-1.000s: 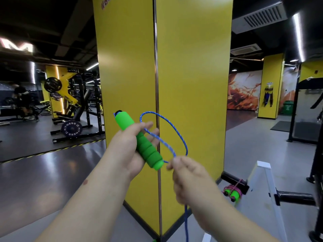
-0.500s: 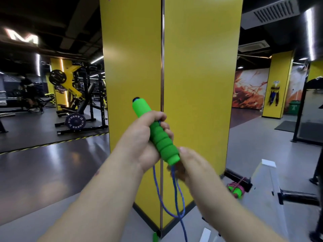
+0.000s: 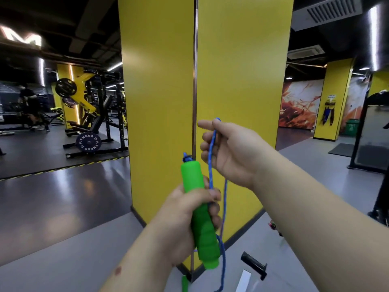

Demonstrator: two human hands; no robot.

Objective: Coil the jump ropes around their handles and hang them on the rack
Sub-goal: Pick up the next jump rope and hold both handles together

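The left hand (image 3: pixel 187 209) grips a green handle (image 3: pixel 200 211) upright. At one o'clock, the right hand (image 3: pixel 231 152) pinches the blue rope (image 3: pixel 211 163), other fingers loose.

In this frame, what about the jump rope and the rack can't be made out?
- Head view: the blue rope runs off the bottom edge, so its length is unknown.
- The second handle is cut by the bottom edge.
- The left hand covers the middle of the green handle, hiding any wraps there.
- The rack: only a black peg shows; the right forearm covers the rest.

Green handle (image 3: pixel 197 207) — blue rope (image 3: pixel 211 163) — against a yellow pillar (image 3: pixel 242 81).
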